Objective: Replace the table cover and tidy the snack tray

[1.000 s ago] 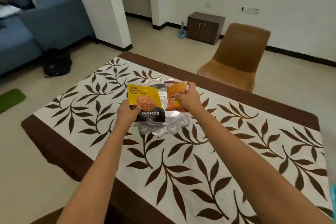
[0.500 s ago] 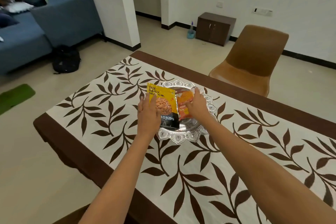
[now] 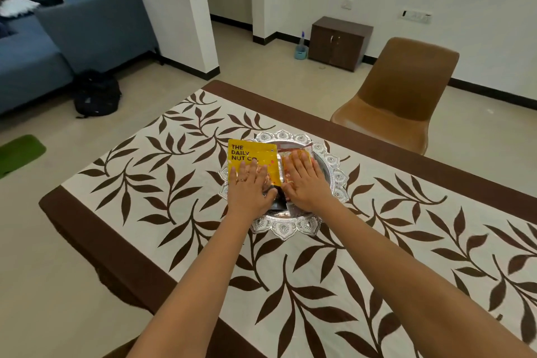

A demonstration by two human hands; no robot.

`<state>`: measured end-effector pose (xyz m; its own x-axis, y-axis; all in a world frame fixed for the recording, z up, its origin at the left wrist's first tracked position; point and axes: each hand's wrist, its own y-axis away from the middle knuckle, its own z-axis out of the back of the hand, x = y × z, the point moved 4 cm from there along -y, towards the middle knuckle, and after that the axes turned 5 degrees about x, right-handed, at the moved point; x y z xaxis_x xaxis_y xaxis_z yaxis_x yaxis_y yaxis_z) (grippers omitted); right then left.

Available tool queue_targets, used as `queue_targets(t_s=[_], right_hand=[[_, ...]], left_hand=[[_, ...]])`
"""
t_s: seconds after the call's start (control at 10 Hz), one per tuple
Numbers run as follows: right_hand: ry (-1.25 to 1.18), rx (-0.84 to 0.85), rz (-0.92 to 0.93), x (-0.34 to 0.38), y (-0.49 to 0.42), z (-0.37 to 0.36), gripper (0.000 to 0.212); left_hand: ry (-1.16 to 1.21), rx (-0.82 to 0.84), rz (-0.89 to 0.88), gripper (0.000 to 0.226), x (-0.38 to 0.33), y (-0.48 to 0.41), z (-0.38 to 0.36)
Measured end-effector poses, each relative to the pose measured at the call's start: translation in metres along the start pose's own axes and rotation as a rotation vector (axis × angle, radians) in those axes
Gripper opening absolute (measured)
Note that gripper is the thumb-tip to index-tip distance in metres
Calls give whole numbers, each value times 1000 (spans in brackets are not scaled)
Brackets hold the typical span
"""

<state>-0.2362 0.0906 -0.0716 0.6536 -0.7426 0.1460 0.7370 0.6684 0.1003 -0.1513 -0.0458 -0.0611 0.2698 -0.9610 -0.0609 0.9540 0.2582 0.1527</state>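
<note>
A round silver snack tray (image 3: 337,177) with a scalloped rim sits in the middle of the table, on a white table cover (image 3: 162,183) printed with brown leaves. Two packets lie flat in it side by side. My left hand (image 3: 251,189) presses flat on the yellow and black almond packet (image 3: 247,154), fingers straight. My right hand (image 3: 303,180) lies flat on the orange snack packet (image 3: 305,150), covering most of it.
A brown chair (image 3: 401,96) stands at the table's far side. A blue sofa (image 3: 66,35) and a black bag (image 3: 96,94) on the floor are at the left. A small dark cabinet (image 3: 338,42) stands by the far wall, and a green mat (image 3: 19,154) lies at the left.
Both hands held the packets upright over the tray before. The packets now lie flat in the tray, and both hands have opened and press down on them.
</note>
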Motion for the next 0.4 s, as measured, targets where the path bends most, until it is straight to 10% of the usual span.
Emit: queue_targets(t_s=[0.4], right_hand=[[-209,-115,21,5,6,29,56]], left_hand=[[129,-64,-10,66,-14,-2,18]])
